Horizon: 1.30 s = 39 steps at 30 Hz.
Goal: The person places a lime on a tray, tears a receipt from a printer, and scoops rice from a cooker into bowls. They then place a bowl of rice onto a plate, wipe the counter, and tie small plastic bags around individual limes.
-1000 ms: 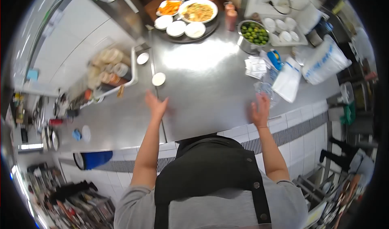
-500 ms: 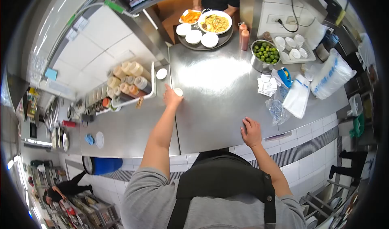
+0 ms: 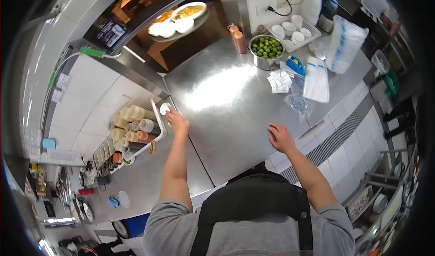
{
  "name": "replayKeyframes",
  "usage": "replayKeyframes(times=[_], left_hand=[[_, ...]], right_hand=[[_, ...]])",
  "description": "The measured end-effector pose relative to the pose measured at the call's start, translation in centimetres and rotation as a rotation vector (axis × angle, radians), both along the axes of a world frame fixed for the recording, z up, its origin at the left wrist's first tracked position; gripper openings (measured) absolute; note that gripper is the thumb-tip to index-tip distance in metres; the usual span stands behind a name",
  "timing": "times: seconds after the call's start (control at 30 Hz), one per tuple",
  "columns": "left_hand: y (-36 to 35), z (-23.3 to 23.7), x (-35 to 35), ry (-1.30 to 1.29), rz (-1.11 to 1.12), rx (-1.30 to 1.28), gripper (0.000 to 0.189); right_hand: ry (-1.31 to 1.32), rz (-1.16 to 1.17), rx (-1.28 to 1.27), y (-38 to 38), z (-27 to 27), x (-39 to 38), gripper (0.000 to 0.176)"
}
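Observation:
At the white bottle tray's right side, my left hand point(image 3: 178, 121) is closed around a small white dish that it mostly covers; only a white edge shows beside the palm. Its fingertips overlap another small white dish point(image 3: 165, 108) on the steel counter point(image 3: 217, 133). Loosely bent, my right hand point(image 3: 281, 138) rests on the counter near its front edge, with nothing visible in it. The white tray point(image 3: 158, 115) holds several squeeze bottles point(image 3: 137, 113) with pale, orange and dark contents.
A pot of green limes point(image 3: 266, 52), red sauce bottles point(image 3: 239, 42) and paper slips point(image 3: 280, 81) stand or lie to the right, with white bags point(image 3: 316, 80) beyond. Past the pass window, a round tray point(image 3: 192, 28) carries food and white bowls.
My left hand has moved left with the small white dish to the other dish. The food tray has left the counter and is beyond the window. My right hand stays on the counter.

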<state>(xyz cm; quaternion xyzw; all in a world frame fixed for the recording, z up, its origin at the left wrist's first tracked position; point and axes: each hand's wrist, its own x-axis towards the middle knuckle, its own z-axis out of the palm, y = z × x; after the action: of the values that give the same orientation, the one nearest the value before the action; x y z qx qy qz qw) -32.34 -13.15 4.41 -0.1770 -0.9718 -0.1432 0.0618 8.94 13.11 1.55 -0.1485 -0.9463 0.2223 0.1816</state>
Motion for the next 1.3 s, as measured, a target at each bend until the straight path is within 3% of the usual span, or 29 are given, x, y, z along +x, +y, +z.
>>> replayKeyframes(times=[0.2,0.3,0.4,0.5,0.6,0.7,0.8,0.83,1.0,1.07,1.2,1.3], left_hand=[[3.8,-0.3,12.2,-0.029,-0.443,0.132,0.105],[5.2,-0.5,19.2,-0.102,-0.664,0.294,0.099],[7.2,1.5,24.7,-0.341,-0.821,0.605,0.095],[9.7,7.0,25.7,-0.411,-0.933,0.928,0.094],[11.9,14.3,23.4,-0.269,-1.010,1.203,0.094],[11.2,22.0,22.6,-0.142,-1.218,1.443,0.096],[11.8,28.1,27.2,-0.178,-1.406,1.951,0.100],[12.6,29.2,29.0,-0.205,-1.409,2.033,0.101],[20.5,32.3,33.9,-0.242,-1.361,2.136,0.108],[24.4,32.6,35.4,-0.268,-1.346,2.138,0.111],[31.0,32.9,37.9,-0.415,-1.325,2.095,0.118],[31.7,32.3,38.0,-0.816,-1.298,2.061,0.074]], right_hand=[[-0.071,-0.128,-0.031,-0.3,0.6,0.2,0.041],[-0.046,-0.162,-0.016,-0.4,-0.2,0.3,0.041],[-0.052,-0.209,-0.039,-0.6,0.3,0.2,0.041],[-0.032,-0.230,-0.099,-0.6,0.5,-0.2,0.042],[0.053,-0.284,-0.182,-1.0,-0.3,-0.9,0.040],[0.141,-0.291,-0.106,-1.0,-0.8,-1.0,0.036],[0.082,-0.323,-0.758,0.9,3.1,-0.6,0.030],[0.156,-0.292,-0.684,2.5,4.2,-0.1,0.028],[0.434,-0.232,-0.413,12.9,4.6,3.4,0.020],[0.425,-0.256,-0.235,18.9,4.4,4.6,0.021],[0.355,-0.291,-0.278,28.2,4.1,6.1,0.024],[0.311,-0.263,-0.292,32.0,2.8,6.2,0.026]])
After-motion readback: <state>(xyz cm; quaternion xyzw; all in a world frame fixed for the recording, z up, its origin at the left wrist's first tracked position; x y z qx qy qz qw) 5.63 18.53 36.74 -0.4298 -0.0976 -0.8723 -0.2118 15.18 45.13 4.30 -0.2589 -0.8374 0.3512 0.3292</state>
